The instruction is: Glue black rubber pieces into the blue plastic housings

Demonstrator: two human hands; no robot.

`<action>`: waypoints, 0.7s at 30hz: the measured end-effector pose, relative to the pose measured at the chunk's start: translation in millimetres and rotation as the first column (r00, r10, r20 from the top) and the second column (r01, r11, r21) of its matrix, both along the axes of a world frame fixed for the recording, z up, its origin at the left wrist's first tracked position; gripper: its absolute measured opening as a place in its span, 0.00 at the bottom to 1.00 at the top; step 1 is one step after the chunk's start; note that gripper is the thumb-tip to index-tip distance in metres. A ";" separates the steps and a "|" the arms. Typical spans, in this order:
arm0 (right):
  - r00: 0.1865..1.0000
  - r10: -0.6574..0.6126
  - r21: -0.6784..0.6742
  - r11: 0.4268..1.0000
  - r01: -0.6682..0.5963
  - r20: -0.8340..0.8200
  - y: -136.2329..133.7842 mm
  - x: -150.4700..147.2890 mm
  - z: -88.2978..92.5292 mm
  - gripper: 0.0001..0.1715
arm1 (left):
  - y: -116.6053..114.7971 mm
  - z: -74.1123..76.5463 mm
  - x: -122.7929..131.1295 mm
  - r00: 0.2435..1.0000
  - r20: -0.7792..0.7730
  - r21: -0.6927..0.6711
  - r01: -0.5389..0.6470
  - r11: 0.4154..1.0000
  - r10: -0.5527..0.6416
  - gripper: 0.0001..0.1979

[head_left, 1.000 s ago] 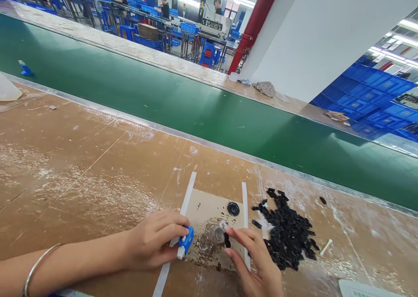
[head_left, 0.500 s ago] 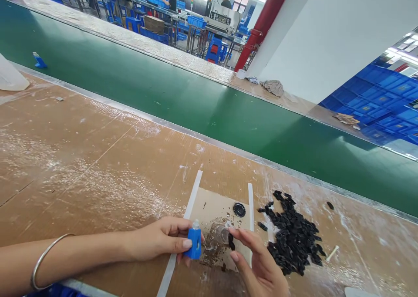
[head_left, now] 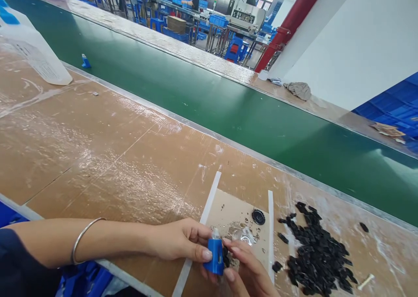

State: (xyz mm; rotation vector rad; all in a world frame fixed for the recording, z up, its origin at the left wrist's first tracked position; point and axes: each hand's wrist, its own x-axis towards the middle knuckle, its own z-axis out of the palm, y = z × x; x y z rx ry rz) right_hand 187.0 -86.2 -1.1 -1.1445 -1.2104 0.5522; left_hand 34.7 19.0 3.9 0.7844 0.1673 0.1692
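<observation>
My left hand (head_left: 184, 241) pinches a small blue plastic housing (head_left: 214, 257) upright; it has a clear tip on top and a slot in its side. Close against that slotted side, my right hand (head_left: 254, 267) holds a small black piece (head_left: 226, 254) between thumb and fingers. Whether the piece touches the housing I cannot tell. Behind the right fingers, a clear round container (head_left: 247, 236) is partly hidden on a wet cardboard sheet (head_left: 228, 201). A round black cap (head_left: 258, 217) lies near the sheet's far right corner.
A heap of black pieces (head_left: 320, 253) lies right of the taped sheet. Beyond the worktop runs a green conveyor belt (head_left: 196, 96) carrying another blue housing (head_left: 85, 62). A white jug (head_left: 42, 57) stands far left. Other people work in the background.
My right hand has brought the black piece from the clear container leftward to the blue housing. The left hand keeps its hold. The camera view has swung left.
</observation>
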 end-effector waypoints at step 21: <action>0.757 -0.122 -0.045 0.980 0.196 0.642 -18.0 -29.8 -2.7 0.22 | 5.4 -6.2 -5.8 0.990 -0.120 0.041 -0.063 0.997 0.067 0.18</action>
